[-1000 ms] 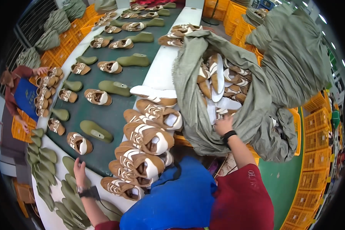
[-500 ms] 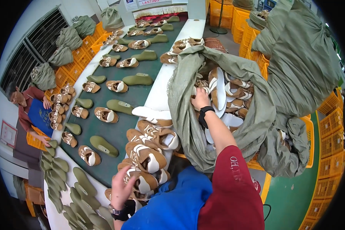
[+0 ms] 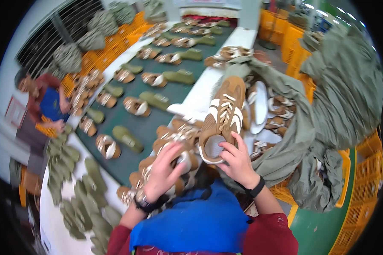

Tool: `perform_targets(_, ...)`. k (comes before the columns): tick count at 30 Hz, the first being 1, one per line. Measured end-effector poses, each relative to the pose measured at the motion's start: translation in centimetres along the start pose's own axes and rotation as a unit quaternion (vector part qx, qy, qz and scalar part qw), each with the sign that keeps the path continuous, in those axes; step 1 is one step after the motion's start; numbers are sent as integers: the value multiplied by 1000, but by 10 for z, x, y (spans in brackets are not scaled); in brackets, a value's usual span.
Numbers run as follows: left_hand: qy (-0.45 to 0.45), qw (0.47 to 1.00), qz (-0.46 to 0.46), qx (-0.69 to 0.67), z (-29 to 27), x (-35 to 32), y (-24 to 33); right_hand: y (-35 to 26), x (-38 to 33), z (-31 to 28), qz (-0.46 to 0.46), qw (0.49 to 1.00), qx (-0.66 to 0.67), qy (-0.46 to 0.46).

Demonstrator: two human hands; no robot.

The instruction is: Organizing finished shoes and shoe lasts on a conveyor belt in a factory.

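A tan sneaker [image 3: 224, 111] with white stripes and laces is raised in front of me, toe pointing away. At its heel opening, my right hand [image 3: 238, 161] grips the collar with thumb and fingers. My left hand [image 3: 163, 173] is to the left of the shoe's heel, thumb apart from its stretched fingers, with nothing in it. Beneath and beyond that hand lies a pile of tan sneakers [image 3: 144, 168] along the bench edge, partly hidden by it. To the right, a large green sack [image 3: 291, 155] gapes, with more sneakers and white insoles [image 3: 258, 108] inside.
A dark green conveyor belt [image 3: 157, 123] carries rows of sneakers and olive shoe lasts [image 3: 127, 139]. Many more lasts [image 3: 91, 182] crowd the white table at left. A co-worker [image 3: 51, 100] stands across the belt. Yellow crates [image 3: 366, 182] line the right side.
My right hand has come out of the sack with a tan sneaker and drawn it to the middle. My left hand has risen from the sneaker pile toward it. The view has shifted.
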State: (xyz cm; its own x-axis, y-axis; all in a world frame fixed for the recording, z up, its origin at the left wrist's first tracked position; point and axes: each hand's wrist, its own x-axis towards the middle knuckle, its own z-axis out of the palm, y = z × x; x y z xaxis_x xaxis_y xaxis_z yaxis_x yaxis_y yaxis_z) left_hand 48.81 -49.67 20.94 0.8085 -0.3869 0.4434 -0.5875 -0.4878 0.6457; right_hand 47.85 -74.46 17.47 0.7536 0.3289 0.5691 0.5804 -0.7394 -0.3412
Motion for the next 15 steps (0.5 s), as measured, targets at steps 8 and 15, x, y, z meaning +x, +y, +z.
perform_targets(8, 110, 981, 32, 154, -24, -10, -9, -75, 20, 17, -99, 974, 186, -86)
perform_targets(15, 168, 972, -10, 164, -46, -52, -5, -112, 61, 33, 111, 952, 281, -49)
